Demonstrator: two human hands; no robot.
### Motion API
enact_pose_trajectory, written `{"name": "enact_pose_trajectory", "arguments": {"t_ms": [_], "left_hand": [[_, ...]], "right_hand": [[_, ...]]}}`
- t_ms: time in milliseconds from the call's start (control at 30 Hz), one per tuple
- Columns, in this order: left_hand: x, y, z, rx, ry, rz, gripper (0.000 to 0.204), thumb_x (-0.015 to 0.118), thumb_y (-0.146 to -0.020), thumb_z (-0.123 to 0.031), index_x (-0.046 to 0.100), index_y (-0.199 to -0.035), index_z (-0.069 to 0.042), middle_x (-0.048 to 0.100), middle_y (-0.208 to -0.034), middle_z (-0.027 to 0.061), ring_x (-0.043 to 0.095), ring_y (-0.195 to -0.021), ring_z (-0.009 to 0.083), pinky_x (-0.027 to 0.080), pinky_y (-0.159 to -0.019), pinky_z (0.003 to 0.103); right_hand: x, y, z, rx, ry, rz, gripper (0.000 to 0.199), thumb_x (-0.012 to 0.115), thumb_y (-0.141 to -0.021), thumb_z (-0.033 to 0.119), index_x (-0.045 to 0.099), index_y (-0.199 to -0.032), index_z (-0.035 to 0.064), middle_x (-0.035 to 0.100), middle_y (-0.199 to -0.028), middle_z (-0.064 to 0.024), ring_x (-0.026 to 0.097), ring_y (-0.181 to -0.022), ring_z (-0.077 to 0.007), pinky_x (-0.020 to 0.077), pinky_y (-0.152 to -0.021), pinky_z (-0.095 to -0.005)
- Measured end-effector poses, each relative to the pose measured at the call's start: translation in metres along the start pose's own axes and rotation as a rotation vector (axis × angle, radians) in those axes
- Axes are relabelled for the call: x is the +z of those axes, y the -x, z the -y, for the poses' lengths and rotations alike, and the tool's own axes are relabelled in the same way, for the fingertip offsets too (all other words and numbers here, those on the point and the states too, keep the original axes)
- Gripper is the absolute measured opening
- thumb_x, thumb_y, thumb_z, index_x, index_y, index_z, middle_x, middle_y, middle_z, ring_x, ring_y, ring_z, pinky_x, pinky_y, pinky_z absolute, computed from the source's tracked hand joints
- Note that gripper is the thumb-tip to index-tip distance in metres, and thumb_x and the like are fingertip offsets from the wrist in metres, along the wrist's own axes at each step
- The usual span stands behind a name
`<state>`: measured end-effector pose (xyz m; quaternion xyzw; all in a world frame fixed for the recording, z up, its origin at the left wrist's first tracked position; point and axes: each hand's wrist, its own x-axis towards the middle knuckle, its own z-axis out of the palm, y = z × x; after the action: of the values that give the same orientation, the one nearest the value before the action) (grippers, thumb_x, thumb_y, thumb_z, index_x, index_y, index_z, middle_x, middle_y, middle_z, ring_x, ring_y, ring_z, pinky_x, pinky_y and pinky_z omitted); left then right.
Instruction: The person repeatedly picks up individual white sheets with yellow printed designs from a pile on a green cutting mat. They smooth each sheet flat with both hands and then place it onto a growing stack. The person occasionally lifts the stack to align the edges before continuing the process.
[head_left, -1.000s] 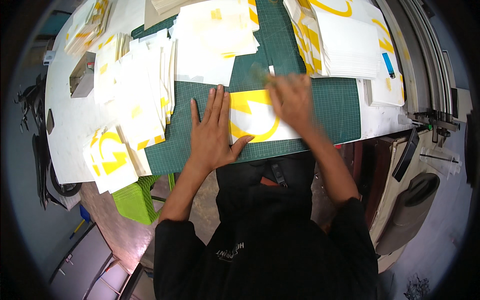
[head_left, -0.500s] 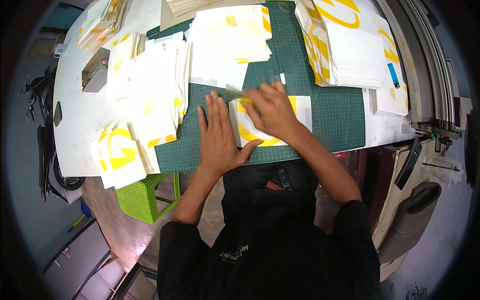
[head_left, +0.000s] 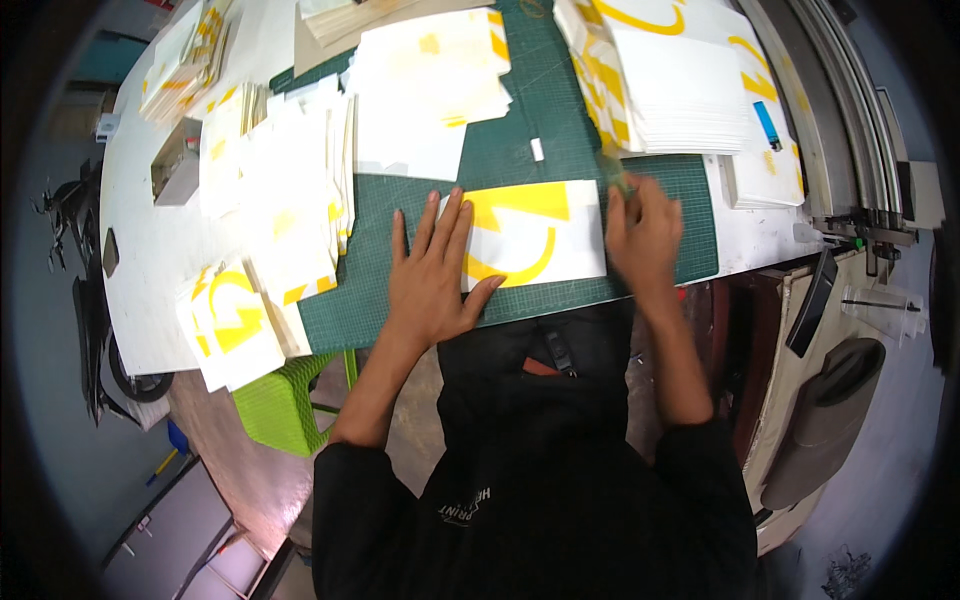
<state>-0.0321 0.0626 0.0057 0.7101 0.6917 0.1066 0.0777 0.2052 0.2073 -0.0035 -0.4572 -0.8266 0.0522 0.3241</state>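
A white paper piece with yellow print (head_left: 580, 235), perhaps a folded bag or envelope, lies flat on the green cutting mat (head_left: 375, 290) right in front of me. My left hand (head_left: 432, 275) rests flat over its left edge, fingers stretched out and thumb spread along the near edge. Just past the right edge, my right hand (head_left: 645, 230) is closed around a small flat tool (head_left: 616, 172) that looks like a scraper. Motion blurs the tool, so its exact kind cannot be made out. A small white block (head_left: 537, 149) lies on the mat beyond the paper.
Loose white and yellow paper pieces (head_left: 300, 190) pile up at left, more sheets (head_left: 415, 90) behind. A tall paper stack (head_left: 685, 110) stands at back right, with a blue lighter (head_left: 766, 126) beside it. A grey box (head_left: 177, 165) sits far left. Below the table edge stands a green stool (head_left: 285, 405).
My right hand has swept rightward with the tool, from the paper's left part to past its right edge. The paper now lies flatter and more uncovered. My left hand remains at its left edge.
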Motion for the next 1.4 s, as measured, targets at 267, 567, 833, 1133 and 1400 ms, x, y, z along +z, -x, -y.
{"name": "enact_pose_trajectory", "arguments": {"t_ms": [267,567,833,1133,1400], "left_hand": [[-0.004,-0.006,-0.004,0.026,0.007,0.009,0.092,0.057,-0.095,-0.061,0.035,-0.157,0.002,0.029,-0.167,0.0168,0.020,-0.157,0.0371,0.006,-0.124,0.064],[-0.013,-0.011,-0.019,0.051,-0.005,0.021,0.095,0.062,-0.091,-0.064,0.037,-0.156,0.000,0.031,-0.165,0.0223,0.022,-0.156,0.0407,0.005,-0.123,0.067],[0.001,0.056,-0.042,0.327,0.007,-0.061,0.072,0.081,-0.082,-0.040,0.058,-0.139,-0.002,0.057,-0.144,0.0229,0.054,-0.134,0.0389,0.030,-0.118,0.061],[-0.058,0.057,0.049,-0.765,1.311,-0.811,0.028,0.069,-0.100,-0.017,0.070,-0.118,0.005,0.074,-0.110,0.0133,0.071,-0.092,0.0181,0.056,-0.084,0.030],[-0.054,0.070,0.130,-0.860,0.488,-0.888,0.058,0.079,-0.091,-0.025,0.057,-0.135,0.006,0.069,-0.113,0.0175,0.064,-0.083,0.0192,0.054,-0.077,0.032]], "right_hand": [[0.000,0.060,0.071,0.029,-0.225,0.062,0.020,0.074,-0.089,0.011,0.069,-0.107,0.0029,0.068,-0.085,-0.0097,0.060,-0.073,-0.0272,0.0415,-0.072,-0.0411],[-0.049,0.055,-0.056,0.363,-0.010,0.012,0.034,0.077,-0.091,0.025,0.070,-0.113,0.0000,0.066,-0.083,-0.0103,0.062,-0.083,-0.0305,0.0415,-0.078,-0.0458],[-0.053,0.048,-0.004,0.134,-0.111,-0.214,0.042,0.079,-0.089,0.018,0.066,-0.124,-0.0021,0.065,-0.111,-0.0196,0.061,-0.105,-0.0373,0.0460,-0.095,-0.0476],[-0.050,0.065,0.022,0.196,-0.501,-0.127,0.025,0.071,-0.091,-0.001,0.066,-0.115,-0.0047,0.067,-0.102,-0.0141,0.065,-0.095,-0.0246,0.0515,-0.088,-0.0360],[-0.002,-0.001,0.080,-0.203,-0.477,0.036,0.029,0.075,-0.088,0.008,0.069,-0.115,-0.0004,0.068,-0.101,-0.0148,0.064,-0.090,-0.0315,0.0507,-0.083,-0.0426]]}}
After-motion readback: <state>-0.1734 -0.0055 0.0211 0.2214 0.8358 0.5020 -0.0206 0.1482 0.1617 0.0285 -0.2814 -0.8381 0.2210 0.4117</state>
